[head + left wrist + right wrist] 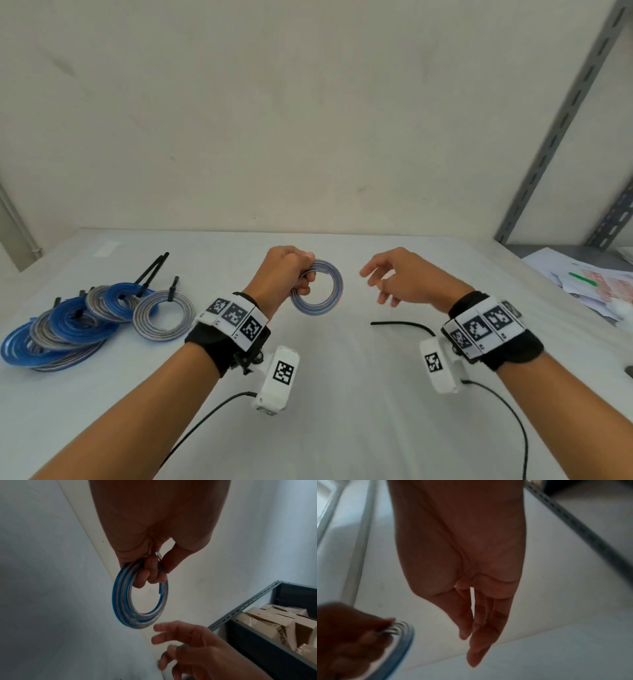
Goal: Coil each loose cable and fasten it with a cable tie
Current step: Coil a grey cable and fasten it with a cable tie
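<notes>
Coil (317,287) gripped in left hand (281,274), right hand (407,277) beside, empty.

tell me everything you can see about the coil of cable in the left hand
The coil of cable is a small round ring of several tight turns of glossy, plastic-looking flat cable, striped blue and silvery grey. It is held up above the white table, standing roughly on edge. The left hand grips its upper left arc, fingers curled through the opening and thumb pressed outside. One cut blue end lies loose along the inner edge. No cable tie is visible on it. The right hand is close but apart from it.
</notes>
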